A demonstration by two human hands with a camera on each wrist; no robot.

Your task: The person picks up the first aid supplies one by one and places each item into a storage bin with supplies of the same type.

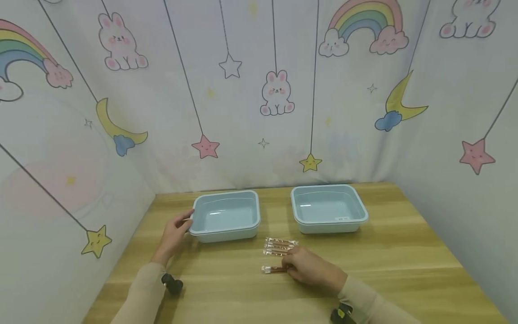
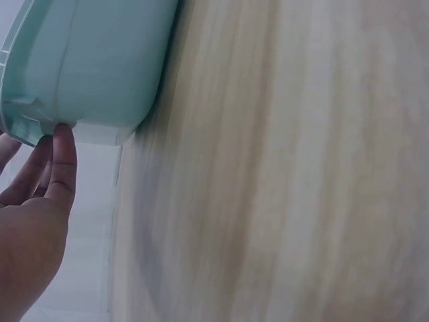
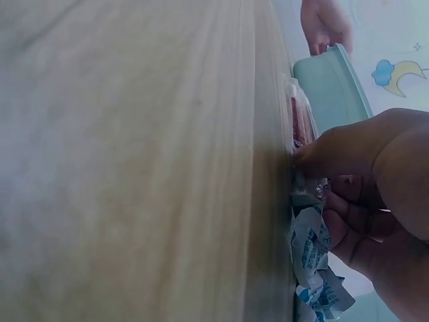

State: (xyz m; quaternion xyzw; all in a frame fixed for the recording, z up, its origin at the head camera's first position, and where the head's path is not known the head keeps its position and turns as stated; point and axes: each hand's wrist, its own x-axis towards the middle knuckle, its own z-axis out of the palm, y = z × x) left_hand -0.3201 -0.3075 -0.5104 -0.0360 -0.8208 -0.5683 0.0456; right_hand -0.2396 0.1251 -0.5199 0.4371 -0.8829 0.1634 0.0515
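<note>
Your right hand (image 1: 310, 267) pinches the film-wrapped stick (image 1: 277, 269), likely light, slick: grip mid-length; your left hand (image 1: 174, 235), fingers extended, touches the left blue tub (image 1: 226, 235).

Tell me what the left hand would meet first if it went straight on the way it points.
Most likely the light blue, rectangular, plastic-looking bin at left: the left hand has its fingertips against that bin's outer end, though depth at the rim is unclear.

wood-grain table (image 1: 226, 297), two bins (image 1: 226, 236), wrapped sticks (image 1: 278, 246)

Hands (image 1: 311, 268) touching wrapped stick (image 1: 277, 269) and blue tub (image 1: 228, 236), wooden table (image 1: 404, 252)
</note>
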